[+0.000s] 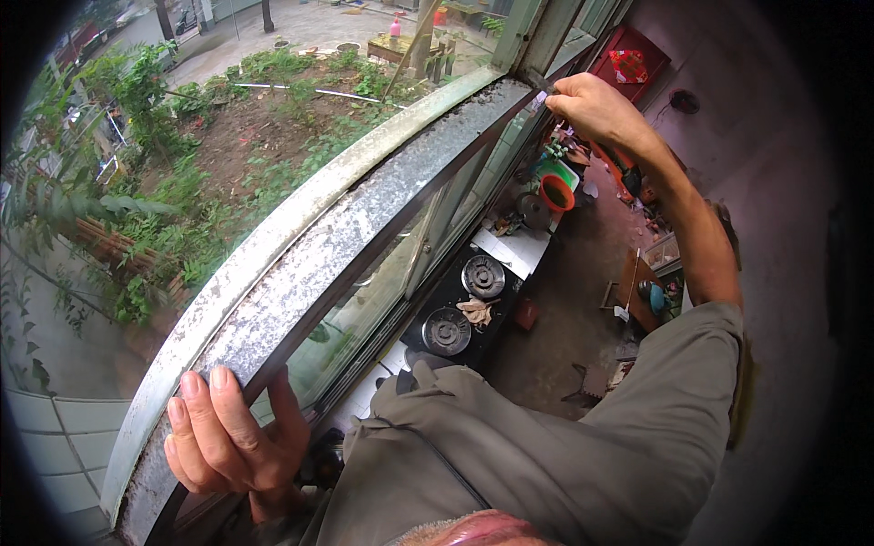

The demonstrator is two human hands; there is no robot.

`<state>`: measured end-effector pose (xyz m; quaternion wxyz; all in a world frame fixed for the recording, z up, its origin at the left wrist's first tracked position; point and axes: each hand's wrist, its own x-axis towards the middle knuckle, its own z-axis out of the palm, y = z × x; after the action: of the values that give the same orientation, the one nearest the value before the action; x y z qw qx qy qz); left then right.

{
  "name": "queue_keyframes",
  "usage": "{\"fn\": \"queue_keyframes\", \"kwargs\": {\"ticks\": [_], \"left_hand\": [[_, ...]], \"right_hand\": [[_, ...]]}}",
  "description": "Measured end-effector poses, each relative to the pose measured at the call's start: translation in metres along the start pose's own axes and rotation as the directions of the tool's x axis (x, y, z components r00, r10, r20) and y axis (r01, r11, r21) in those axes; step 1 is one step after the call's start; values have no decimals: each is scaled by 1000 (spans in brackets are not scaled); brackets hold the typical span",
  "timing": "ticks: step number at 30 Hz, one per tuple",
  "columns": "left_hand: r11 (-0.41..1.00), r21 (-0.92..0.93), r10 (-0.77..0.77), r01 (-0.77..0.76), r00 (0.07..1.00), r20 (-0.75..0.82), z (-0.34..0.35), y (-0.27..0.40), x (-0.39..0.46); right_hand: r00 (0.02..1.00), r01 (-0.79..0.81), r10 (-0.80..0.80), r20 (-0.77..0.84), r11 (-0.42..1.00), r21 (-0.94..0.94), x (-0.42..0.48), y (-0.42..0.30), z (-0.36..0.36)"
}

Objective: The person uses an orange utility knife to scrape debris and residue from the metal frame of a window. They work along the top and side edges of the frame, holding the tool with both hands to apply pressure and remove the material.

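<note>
A weathered metal window rail [287, 293], grey and speckled, curves across the view beside a pale green outer frame strip [273, 232]. At the lower left, my left hand [235, 437] grips this rail, with its fingertips over the top face and its thumb on the room side. My right hand [590, 106] is at the far end, by the corner where the rail meets an upright window post [529, 41]. Its fingers are pinched on a small dark object [539, 82], which I cannot identify; a small whitish scrap [539, 99] shows just below it. Dark debris lies along the rail near that corner.
Glass window panes [410, 252] stand under the rail. Below on the room side are a black two-burner gas stove [488, 310] with a crumpled cloth [476, 310], a pot lid [534, 210] and a red basin [556, 193]. Outside is a planted garden bed [225, 157].
</note>
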<state>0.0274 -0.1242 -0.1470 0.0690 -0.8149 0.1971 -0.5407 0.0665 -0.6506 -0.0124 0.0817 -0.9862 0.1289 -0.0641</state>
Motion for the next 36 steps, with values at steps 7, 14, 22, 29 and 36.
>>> {"fn": "queue_keyframes", "kwargs": {"ticks": [7, 14, 22, 29, 36], "left_hand": [[999, 0, -37, 37, 999, -3, -1, 6, 3], [998, -28, -51, 51, 998, 23, -3, 8, 4], [998, -28, -57, 58, 998, 21, -2, 8, 3], [998, -20, -64, 64, 998, 22, -2, 8, 4], [997, -30, -67, 68, 998, 21, -2, 9, 2]], "right_hand": [[993, -53, 36, 112, 987, 152, -1, -7, -1], [995, -28, 10, 101, 983, 184, 1, 0, 1], [995, 23, -47, 88, 965, 259, -6, -16, 3], [996, 79, -82, 37, 993, 87, 0, -17, 5], [995, 28, -36, 93, 996, 89, 1, -20, -7]]}}
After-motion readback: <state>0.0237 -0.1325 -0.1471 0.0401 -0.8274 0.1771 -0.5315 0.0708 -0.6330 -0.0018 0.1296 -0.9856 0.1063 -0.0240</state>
